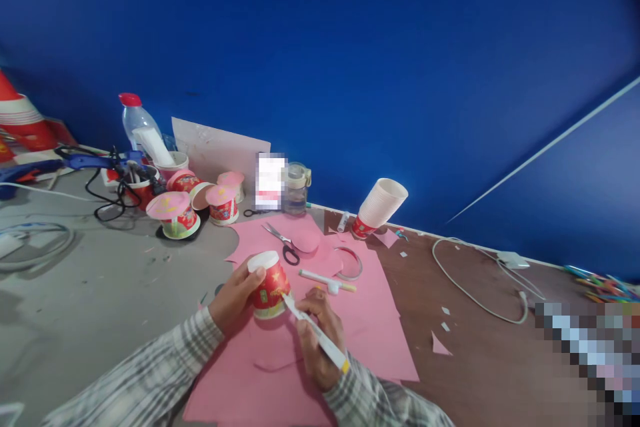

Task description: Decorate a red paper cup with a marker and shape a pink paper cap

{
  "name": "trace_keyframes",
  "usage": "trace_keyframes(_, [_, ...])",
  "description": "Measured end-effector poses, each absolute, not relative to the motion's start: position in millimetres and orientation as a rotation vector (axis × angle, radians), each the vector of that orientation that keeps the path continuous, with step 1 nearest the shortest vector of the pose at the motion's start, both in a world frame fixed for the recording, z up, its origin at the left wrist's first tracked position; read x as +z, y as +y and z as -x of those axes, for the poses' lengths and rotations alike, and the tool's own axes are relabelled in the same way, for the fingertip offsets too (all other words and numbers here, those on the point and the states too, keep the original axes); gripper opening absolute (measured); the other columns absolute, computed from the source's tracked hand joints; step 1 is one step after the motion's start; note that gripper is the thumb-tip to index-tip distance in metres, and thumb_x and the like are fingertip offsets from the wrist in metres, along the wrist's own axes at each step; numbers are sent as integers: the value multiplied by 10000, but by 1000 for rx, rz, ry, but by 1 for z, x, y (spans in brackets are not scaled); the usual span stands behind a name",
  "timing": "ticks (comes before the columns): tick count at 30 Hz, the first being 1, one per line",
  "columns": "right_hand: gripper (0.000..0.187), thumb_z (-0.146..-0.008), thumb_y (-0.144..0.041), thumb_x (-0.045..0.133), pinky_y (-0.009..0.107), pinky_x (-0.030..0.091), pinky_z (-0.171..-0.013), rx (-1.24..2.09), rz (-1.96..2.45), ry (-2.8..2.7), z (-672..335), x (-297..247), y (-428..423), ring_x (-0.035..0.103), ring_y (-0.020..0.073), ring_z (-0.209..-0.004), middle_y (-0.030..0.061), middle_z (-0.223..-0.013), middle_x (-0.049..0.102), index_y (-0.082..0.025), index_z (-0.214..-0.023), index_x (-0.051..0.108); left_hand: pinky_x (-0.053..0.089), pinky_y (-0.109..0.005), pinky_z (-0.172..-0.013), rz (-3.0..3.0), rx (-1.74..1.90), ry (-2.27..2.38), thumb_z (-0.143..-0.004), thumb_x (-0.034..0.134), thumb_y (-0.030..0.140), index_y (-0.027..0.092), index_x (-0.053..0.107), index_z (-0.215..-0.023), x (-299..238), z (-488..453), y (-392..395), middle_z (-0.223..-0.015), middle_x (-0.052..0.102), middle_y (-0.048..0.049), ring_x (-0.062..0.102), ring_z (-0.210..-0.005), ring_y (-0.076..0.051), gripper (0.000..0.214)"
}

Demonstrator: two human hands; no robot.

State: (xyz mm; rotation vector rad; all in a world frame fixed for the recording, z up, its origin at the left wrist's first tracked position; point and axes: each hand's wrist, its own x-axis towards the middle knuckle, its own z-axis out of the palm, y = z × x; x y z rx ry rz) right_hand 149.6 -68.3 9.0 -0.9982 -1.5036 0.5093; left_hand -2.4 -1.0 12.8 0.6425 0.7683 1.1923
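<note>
My left hand (236, 295) grips a red paper cup (270, 285) from its left side, thumb on the front. The cup is tilted, its white end up, with gold stars and a yellow-green band at the lower end. In my right hand (320, 337) is a slim white tool with a yellow end (327, 345), held like a pen. Its tip meets the cup's lower right side; I cannot tell whether it is a marker or a cutter. Beneath both hands lie pink paper sheets (360, 340).
On the pink paper are scissors (283, 242), a roll of tape (349, 263) and a white pen (325, 279). A cup stack (381, 205) leans behind. Pink-topped cups (180, 217), a glue gun (95, 160) and a bottle (137, 119) stand left. A white cable (475, 300) lies right.
</note>
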Motion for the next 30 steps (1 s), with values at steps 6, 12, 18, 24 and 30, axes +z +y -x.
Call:
trace_keyframes(6, [112, -765, -185, 519, 348, 441, -601, 541, 1011, -1504, -149, 7, -67, 505, 221, -633, 14, -671, 535, -198, -834, 606, 499, -442, -565, -637, 1196, 766, -560, 694, 314, 144, 625, -954, 11, 3, -1, -687, 699, -106, 624, -633, -308, 435])
trace_keyframes(12, [119, -766, -179, 511, 360, 440, -614, 498, 997, -1505, -147, 8, -68, 504, 221, -630, 10, -668, 529, -200, -836, 604, 499, -458, -579, -640, 1189, 781, -547, 704, 322, 142, 625, -957, 8, 4, 0, -701, 703, -114, 624, -649, -320, 455])
trace_keyframes(18, [127, -768, -188, 513, 374, 442, -636, 462, 957, -1546, -146, 9, -69, 499, 227, -652, 7, -662, 512, -204, -864, 593, 498, -480, -564, -640, 1179, 736, -562, 697, 309, 134, 615, -968, 10, 4, -1, -668, 708, -124, 629, -594, -321, 449])
trace_keyframes(24, [114, -778, -197, 514, 371, 443, -640, 418, 980, -1549, -144, 10, -65, 509, 222, -641, 9, -663, 540, -201, -858, 596, 496, -479, -602, -673, 1182, 746, -566, 695, 308, 137, 624, -962, 7, 4, -1, -698, 716, -132, 634, -631, -325, 437])
trace_keyframes(30, [116, -783, -191, 507, 350, 435, -617, 400, 979, -1555, -142, 13, -66, 509, 211, -615, 3, -658, 538, -204, -859, 595, 502, -468, -584, -706, 1182, 764, -566, 693, 317, 143, 623, -968, 5, 5, -1, -699, 718, -128, 635, -629, -325, 443])
